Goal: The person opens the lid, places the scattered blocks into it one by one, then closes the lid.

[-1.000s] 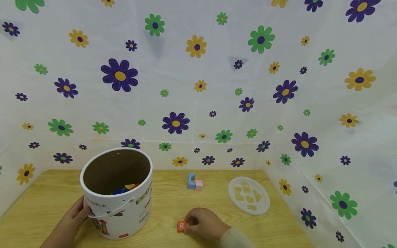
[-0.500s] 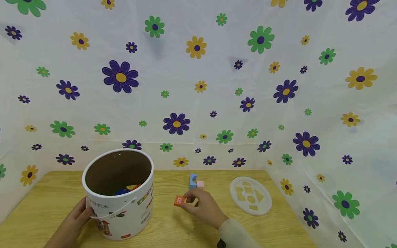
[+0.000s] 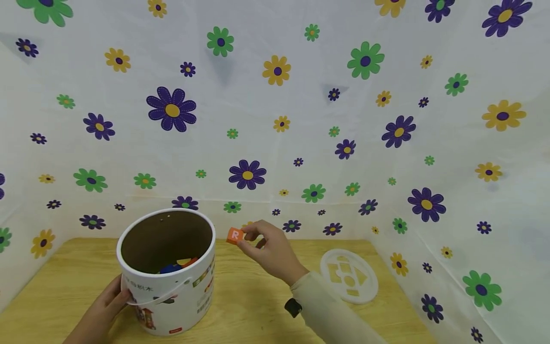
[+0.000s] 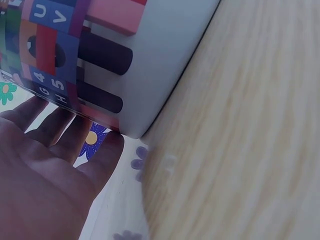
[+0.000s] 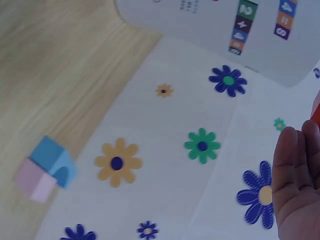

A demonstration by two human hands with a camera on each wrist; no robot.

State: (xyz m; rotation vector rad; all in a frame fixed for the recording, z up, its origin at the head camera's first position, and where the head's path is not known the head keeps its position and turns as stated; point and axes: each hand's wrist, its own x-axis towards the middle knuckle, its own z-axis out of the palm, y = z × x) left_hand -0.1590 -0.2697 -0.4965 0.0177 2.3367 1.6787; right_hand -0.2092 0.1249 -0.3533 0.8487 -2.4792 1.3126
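A white toy-block bucket (image 3: 182,308) stands on the table at the left, tilted slightly in the head view, its thin handle hanging down the front. My left hand (image 3: 108,306) is at its left side; in the left wrist view the fingers (image 4: 65,135) reach out straight against the printed wall. Raised just right of the rim, my right hand (image 3: 270,246) pinches an orange-red letter block (image 3: 235,235) marked R between thumb and fingers. Inside the bucket lie several blocks, among them a blue block (image 3: 171,268).
A white round stencil plate (image 3: 371,286) with cut-out shapes lies at the table's right. A blue arch block (image 5: 52,154) and a pink block (image 5: 36,181) sit together near the back, hidden behind the right hand in the head view. A flowered cloth (image 3: 309,119) encloses the table.
My right hand has lifted the letter block off the table, carrying it up and left toward the bucket's rim. The left hand stays at the bucket.
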